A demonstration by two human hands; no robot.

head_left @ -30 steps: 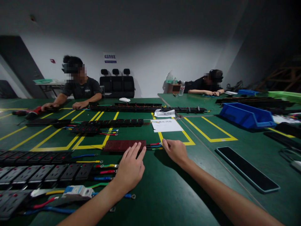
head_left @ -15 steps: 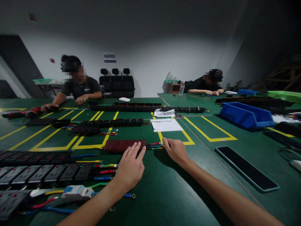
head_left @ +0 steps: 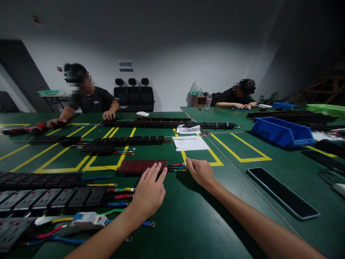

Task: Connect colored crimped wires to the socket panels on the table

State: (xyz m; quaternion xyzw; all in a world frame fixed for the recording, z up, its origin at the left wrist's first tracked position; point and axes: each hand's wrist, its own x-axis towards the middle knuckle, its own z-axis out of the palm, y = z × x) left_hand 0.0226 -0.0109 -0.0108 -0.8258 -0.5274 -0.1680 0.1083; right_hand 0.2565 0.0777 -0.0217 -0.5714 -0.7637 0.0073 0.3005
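Note:
A dark red socket strip [head_left: 132,167] lies on the green table in front of me. My left hand [head_left: 151,185] rests its outstretched fingers on the strip's right end, palm down. Red, blue, green and yellow wires [head_left: 175,166] with ring terminals come out of that end. Right beside the wire tips is my right hand [head_left: 201,172], fingers curled into a pinch; whatever they hold, if anything, is hidden. Left of my left hand lie black socket strips [head_left: 52,199] with coloured wires, plus a white and blue breaker [head_left: 88,220].
Beyond the red strip are more black socket strips [head_left: 134,140] and a paper sheet [head_left: 191,143]. On the right are a phone [head_left: 281,192] and a blue bin [head_left: 281,131]. Two co-workers [head_left: 91,99] sit across; a red power drill [head_left: 37,128] lies far left.
My hands and the red strip have stayed in place. The co-worker on the left has leaned left and shifted one hand rightward to the far black strip.

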